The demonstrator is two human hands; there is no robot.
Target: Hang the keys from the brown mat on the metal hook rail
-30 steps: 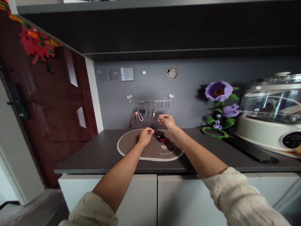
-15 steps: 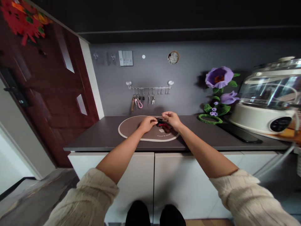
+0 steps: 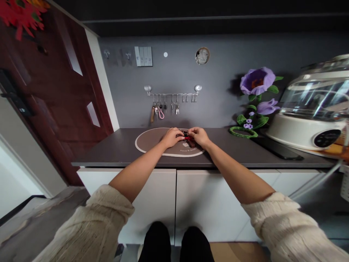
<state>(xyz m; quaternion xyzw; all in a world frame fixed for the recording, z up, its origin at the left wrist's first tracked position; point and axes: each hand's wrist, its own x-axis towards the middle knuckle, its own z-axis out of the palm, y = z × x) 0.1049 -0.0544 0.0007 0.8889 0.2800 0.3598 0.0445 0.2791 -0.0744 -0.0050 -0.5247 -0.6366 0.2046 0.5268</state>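
On the oval brown mat [image 3: 152,140] with a pale rim lies what looks like a bunch of keys [image 3: 192,143], with black, red and dark brown parts. My left hand [image 3: 172,138] is at its left side, thumb and fingers closed on a black part. From the right, my right hand [image 3: 200,137] pinches the red part near the top. The fingers cover much of the bunch, so its small pieces cannot be made out.
Behind the mat, a hook rail [image 3: 174,94] on the wall carries several keys [image 3: 161,111]. To the right stand purple felt flowers [image 3: 257,80], a black phone-like slab [image 3: 280,148] and a white appliance with a clear top [image 3: 305,127]. A dark red door [image 3: 60,109] is at left.
My right hand has come down onto the bunch, where it was raised slightly above it. My left hand has shifted a little over the bunch. The camera has tilted slightly downward.
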